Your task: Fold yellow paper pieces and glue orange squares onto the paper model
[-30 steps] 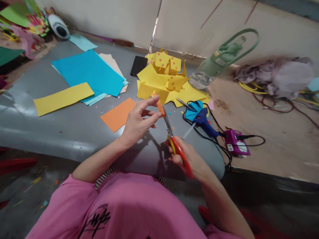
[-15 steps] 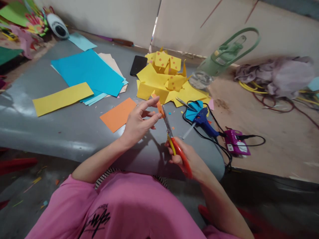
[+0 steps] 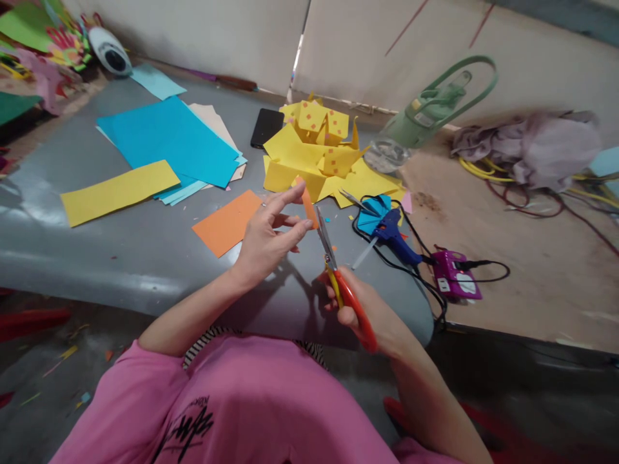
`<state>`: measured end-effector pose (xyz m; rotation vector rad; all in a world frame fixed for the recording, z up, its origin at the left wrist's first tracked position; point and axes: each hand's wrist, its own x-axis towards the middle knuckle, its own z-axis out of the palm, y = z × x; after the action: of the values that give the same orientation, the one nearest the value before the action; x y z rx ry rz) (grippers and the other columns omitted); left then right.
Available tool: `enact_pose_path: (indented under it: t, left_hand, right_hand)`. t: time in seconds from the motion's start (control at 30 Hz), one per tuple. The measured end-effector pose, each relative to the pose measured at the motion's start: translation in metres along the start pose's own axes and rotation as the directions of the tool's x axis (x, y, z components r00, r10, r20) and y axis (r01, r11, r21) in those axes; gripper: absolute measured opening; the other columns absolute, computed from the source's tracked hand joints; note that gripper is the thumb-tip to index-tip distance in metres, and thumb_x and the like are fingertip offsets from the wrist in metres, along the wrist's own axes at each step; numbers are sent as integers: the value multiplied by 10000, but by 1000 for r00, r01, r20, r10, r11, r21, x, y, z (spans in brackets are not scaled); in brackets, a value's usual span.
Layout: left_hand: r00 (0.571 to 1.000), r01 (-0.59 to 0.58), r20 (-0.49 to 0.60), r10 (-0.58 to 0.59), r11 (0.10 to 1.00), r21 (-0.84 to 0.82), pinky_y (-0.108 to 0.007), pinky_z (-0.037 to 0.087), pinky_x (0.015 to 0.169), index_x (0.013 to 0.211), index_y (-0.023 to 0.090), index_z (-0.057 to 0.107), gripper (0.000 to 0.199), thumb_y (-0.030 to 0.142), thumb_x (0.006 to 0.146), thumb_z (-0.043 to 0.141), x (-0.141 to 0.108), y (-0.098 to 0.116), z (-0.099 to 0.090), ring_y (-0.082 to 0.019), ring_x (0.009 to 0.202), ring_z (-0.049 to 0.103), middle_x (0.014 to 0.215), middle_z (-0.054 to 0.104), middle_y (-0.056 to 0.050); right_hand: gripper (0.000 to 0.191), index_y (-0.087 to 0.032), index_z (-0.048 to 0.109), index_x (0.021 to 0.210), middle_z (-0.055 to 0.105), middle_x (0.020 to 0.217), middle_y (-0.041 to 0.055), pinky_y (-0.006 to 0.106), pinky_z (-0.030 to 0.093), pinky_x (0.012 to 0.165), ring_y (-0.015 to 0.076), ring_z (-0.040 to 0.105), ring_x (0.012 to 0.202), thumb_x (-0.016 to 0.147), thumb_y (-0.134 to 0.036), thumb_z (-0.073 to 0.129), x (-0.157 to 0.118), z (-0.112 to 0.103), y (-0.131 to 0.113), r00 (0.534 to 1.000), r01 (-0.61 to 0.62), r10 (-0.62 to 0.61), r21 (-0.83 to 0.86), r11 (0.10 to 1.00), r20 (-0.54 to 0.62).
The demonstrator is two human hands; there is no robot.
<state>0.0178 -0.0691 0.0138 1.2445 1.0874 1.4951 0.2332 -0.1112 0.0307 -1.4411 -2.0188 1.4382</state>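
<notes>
My left hand (image 3: 271, 238) pinches a narrow orange paper strip (image 3: 308, 205) between thumb and fingers, above the grey table (image 3: 159, 277). My right hand (image 3: 360, 299) is wrapped round the red and yellow handles of a pair of scissors (image 3: 351, 303). The scissor blades point up and away, at the strip's lower right edge; I cannot tell whether they are closed on it. A larger orange paper piece (image 3: 225, 225) lies flat just left of my left hand. Beyond the strip stand folded yellow paper shapes (image 3: 314, 154) with orange spots.
Blue sheets (image 3: 169, 138) and a yellow strip (image 3: 120, 192) lie to the left. A black phone (image 3: 267, 127) rests at the back. On the right are a green-topped bottle (image 3: 411, 129), a blue glue gun (image 3: 396, 238) with its cord, and a purple power socket (image 3: 454, 276).
The hands and scissors have barely moved; the scissor handles have spread slightly. The whole view has shifted a little.
</notes>
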Motion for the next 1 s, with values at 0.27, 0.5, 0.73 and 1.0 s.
enact_pose_path:
  t: [0.27,0.5,0.73,1.0]
  left_hand:
    - [998,-51,26,50,998,41,-105,497,445,1403,347,618,556,253,866,725,-1,0,0,-133,848,714,1351,612,-77]
    - [997,-70,31,69,997,44,-97,491,439,1417,351,606,577,225,862,703,-3,1,1,-128,845,722,1384,592,-81]
    - [989,-45,142,50,998,-38,-113,472,435,1531,433,437,780,260,841,757,-3,-4,-1,-112,773,730,1449,589,-87]
    - [926,69,376,-34,994,-80,-139,487,463,1604,521,118,1039,271,838,775,-15,8,-3,-97,701,737,1496,566,-108]
  right_hand:
    - [923,-216,589,1043,604,835,41,329,505,671,197,542,721,616,-1017,417,2,0,3,999,35,-35,-31,999,-2]
    - [835,-236,576,1032,611,851,35,325,519,644,196,548,718,642,-972,530,-1,3,8,1000,-1,1,27,1000,-12]
    - [591,-250,535,1047,622,1006,50,342,548,718,197,612,823,800,-781,622,13,-2,6,949,128,-72,167,978,-308]
    - [374,-240,519,942,628,904,9,324,517,694,179,644,804,822,-527,725,53,-18,-36,904,269,-113,341,901,-413]
